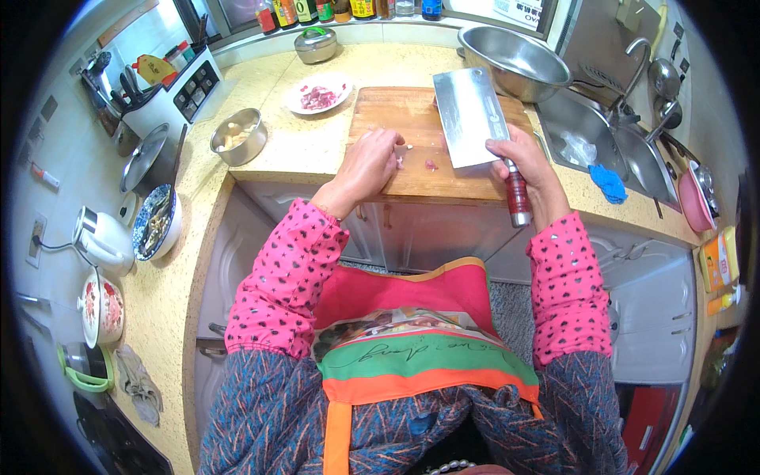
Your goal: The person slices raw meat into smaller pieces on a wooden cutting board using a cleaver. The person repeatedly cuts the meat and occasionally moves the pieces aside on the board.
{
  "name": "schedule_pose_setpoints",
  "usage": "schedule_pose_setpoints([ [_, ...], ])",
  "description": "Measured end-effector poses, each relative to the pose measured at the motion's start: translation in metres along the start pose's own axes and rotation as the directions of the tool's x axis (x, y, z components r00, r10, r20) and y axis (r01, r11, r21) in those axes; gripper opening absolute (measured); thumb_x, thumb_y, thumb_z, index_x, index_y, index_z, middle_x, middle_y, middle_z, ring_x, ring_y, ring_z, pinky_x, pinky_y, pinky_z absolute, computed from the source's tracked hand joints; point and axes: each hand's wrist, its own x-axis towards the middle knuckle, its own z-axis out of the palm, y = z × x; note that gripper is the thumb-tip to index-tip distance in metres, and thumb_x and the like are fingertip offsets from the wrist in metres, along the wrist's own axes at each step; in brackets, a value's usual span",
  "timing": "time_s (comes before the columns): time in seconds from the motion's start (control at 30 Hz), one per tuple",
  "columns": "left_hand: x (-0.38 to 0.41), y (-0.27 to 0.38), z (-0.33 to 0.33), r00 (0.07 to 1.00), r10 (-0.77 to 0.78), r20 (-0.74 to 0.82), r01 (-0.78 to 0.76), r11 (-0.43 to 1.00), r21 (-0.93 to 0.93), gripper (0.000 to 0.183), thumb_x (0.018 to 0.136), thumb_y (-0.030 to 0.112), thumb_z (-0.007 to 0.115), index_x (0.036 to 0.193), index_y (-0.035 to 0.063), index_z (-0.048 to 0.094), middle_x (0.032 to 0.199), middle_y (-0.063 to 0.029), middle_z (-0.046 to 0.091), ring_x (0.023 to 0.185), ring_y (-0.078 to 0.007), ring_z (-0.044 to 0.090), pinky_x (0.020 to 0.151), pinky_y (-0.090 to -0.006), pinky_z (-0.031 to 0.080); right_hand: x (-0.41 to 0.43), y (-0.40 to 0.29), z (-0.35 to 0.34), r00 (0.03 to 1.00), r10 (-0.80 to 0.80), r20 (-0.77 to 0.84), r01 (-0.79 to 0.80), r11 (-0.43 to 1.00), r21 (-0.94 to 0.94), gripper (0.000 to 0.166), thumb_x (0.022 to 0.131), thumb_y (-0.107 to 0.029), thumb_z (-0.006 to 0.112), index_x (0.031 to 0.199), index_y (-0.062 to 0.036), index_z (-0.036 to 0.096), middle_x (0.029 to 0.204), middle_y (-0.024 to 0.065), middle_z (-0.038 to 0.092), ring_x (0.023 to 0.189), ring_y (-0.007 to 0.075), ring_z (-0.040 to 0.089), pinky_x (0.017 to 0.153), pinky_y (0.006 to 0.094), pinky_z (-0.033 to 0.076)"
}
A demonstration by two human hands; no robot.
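My right hand [525,163] grips a cleaver [472,119] by its dark red handle; the broad blade is tilted flat over the right part of a wooden cutting board [392,110]. On the board's left part rests my left hand [371,163], its fingers curled down beside small bits of meat; whether it pinches any is hidden. A small piece of raw meat [431,164] lies between the hands. Behind and left of the board, a white plate [292,102] holds chopped raw meat [319,98]. Left of it stands a steel bowl [242,153] with pale yellowish pieces inside.
A large steel basin [516,62] stands behind the board, near the double sink [549,119]. A blue cloth [607,183] lies at the sink's front edge. A lidded steel container [316,46] is at the back. Leftward are a patterned bowl [172,231], a lidded pot and a white kettle [104,243].
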Motion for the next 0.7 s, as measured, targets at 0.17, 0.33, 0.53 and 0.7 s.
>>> schedule_pose_setpoints([
  [0.17, 0.012, 0.007, 0.004, 0.998, 0.053, 0.032, -0.057, 0.990, 0.126, 0.013, 0.100, 0.013, 0.068, 0.106, 0.0030, 0.072, 0.104, -0.0182, 0.069, 0.105, -0.0400, 0.066, 0.092, -0.0486, 0.054, -0.010, 0.017, -0.010, 0.989, -0.023, 0.146, -0.016, 0.965, 0.263, 0.020, 0.101, -0.009, 0.069, 0.117, -0.0013, 0.059, 0.074, 0.0026, 0.062, 0.048, 0.0097, 0.055, 0.044, 0.0269, 0.042],
  [0.33, 0.012, 0.009, -0.001, 0.985, 0.083, 0.153, -0.109, 0.980, 0.167, 0.013, 0.100, 0.017, 0.071, 0.106, 0.0057, 0.070, 0.106, -0.0168, 0.065, 0.107, -0.0394, 0.062, 0.095, -0.0468, 0.052, -0.012, 0.014, -0.003, 0.990, -0.040, 0.138, -0.017, 0.922, 0.388, 0.023, 0.101, -0.007, 0.067, 0.121, -0.0006, 0.058, 0.077, 0.0032, 0.060, 0.048, 0.0097, 0.053, 0.044, 0.0279, 0.040],
  [0.53, 0.005, 0.020, -0.025, 0.957, 0.057, 0.283, -0.066, 0.998, 0.021, 0.018, 0.100, 0.020, 0.072, 0.106, 0.0043, 0.066, 0.111, -0.0176, 0.064, 0.106, -0.0402, 0.063, 0.094, -0.0473, 0.053, -0.011, 0.026, -0.015, 0.989, -0.088, 0.123, 0.023, 0.893, 0.449, 0.025, 0.103, -0.007, 0.063, 0.127, 0.0005, 0.056, 0.078, 0.0009, 0.058, 0.047, 0.0074, 0.047, 0.044, 0.0269, 0.041],
  [0.7, 0.004, 0.009, -0.036, 0.939, 0.023, 0.344, -0.030, 0.999, 0.014, 0.017, 0.101, 0.020, 0.070, 0.107, 0.0039, 0.065, 0.109, -0.0182, 0.066, 0.102, -0.0401, 0.066, 0.088, -0.0465, 0.055, -0.014, 0.021, -0.009, 0.986, -0.090, 0.143, 0.019, 0.900, 0.435, 0.024, 0.105, -0.007, 0.062, 0.128, 0.0003, 0.056, 0.079, -0.0001, 0.057, 0.047, 0.0066, 0.045, 0.045, 0.0261, 0.041],
])
